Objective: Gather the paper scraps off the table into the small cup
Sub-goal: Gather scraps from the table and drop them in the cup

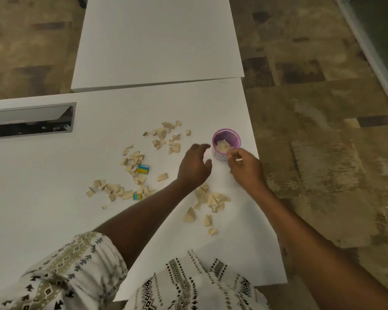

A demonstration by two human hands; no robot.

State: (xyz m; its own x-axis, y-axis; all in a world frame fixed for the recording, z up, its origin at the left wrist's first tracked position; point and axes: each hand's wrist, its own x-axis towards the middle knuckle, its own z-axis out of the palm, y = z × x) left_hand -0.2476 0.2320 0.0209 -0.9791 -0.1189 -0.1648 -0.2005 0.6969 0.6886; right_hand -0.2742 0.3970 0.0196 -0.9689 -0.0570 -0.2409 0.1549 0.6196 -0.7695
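Observation:
A small purple cup (226,139) stands near the right edge of the white table (54,175), with some tan scraps inside. My left hand (194,165) cups the cup's left side, fingers curled around it. My right hand (244,167) hovers at the cup's near rim, fingertips pinched on a tan paper scrap (229,152). Several tan scraps lie scattered: a cluster (166,137) left of the cup, a band (126,175) toward the middle, and a pile (208,200) between my forearms.
Two small blue-and-yellow boxes (143,169) (137,196) lie among the scraps. A cable slot (29,120) opens in the table at the far left. A second white table (157,41) abuts the far side. The table's right edge drops to patterned floor.

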